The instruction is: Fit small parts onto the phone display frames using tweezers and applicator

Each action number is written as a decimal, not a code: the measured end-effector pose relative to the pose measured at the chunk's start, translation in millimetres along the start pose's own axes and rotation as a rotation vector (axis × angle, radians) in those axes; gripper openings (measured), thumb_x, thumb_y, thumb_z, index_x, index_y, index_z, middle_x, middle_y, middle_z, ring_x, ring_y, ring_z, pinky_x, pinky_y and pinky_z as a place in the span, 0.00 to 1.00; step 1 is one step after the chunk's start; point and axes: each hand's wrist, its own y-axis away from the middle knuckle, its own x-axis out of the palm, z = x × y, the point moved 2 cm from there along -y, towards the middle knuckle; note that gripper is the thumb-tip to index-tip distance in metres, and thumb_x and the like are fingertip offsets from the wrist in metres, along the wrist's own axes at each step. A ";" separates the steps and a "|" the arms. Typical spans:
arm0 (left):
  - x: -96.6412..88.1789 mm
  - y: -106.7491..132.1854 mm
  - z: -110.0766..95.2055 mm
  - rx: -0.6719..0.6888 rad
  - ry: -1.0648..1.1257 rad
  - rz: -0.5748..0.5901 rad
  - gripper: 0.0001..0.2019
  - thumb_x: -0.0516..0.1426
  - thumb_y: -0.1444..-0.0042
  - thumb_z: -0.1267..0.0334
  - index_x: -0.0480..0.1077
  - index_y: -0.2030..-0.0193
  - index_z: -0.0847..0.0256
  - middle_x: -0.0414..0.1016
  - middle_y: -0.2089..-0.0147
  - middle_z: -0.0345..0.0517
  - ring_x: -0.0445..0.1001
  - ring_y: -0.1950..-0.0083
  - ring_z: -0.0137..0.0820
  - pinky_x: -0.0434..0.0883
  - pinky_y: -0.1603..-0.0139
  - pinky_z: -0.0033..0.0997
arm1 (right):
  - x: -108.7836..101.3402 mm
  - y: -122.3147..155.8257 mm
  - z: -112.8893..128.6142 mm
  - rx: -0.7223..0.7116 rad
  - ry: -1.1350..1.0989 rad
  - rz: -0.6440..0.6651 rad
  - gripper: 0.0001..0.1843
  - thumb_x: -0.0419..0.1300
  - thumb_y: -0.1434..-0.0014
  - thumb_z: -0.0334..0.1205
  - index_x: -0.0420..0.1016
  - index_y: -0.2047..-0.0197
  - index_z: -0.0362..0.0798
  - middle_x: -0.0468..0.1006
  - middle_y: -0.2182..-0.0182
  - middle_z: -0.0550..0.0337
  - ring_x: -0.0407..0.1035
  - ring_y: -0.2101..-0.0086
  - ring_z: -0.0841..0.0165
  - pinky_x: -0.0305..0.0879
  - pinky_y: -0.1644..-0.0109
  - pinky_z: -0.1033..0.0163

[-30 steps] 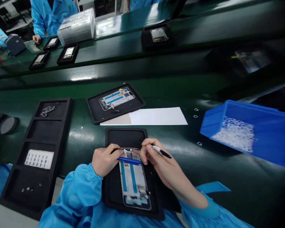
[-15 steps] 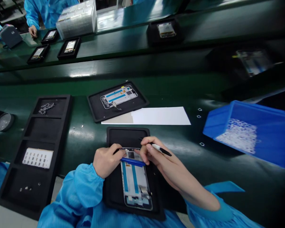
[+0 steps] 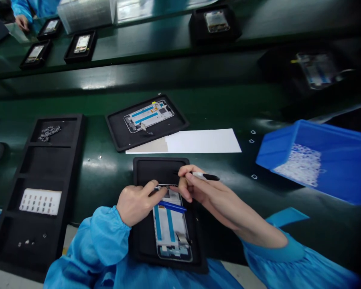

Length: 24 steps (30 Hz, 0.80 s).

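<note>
A phone frame with blue strips lies in a black tray at the near edge of the green bench. My left hand is closed on a blue tool that lies across the frame, its forefinger stretched to the frame's top edge. My right hand pinches a black and white pen-like tool and rests its fingertips on the frame's top end.
A second tray with a phone frame sits further back, beside a white sheet. A black compartment tray with small parts stands left. A blue bin of clear pieces is right. Another person's hand works at far trays.
My left forefinger has reached forward to the frame's top edge. The blue tool has tilted and slid a little down the frame. My view has dropped toward the bench.
</note>
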 end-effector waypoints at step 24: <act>3.5 1.9 0.7 -0.026 0.034 0.088 0.14 0.51 0.35 0.66 0.72 0.46 0.50 0.76 0.49 0.42 0.73 0.75 0.19 0.67 0.77 0.22 | -9.0 18.0 -7.7 -0.144 0.094 -0.198 0.19 0.59 0.42 0.61 0.67 0.64 0.54 0.64 0.83 0.64 0.65 0.77 0.65 0.69 0.61 0.53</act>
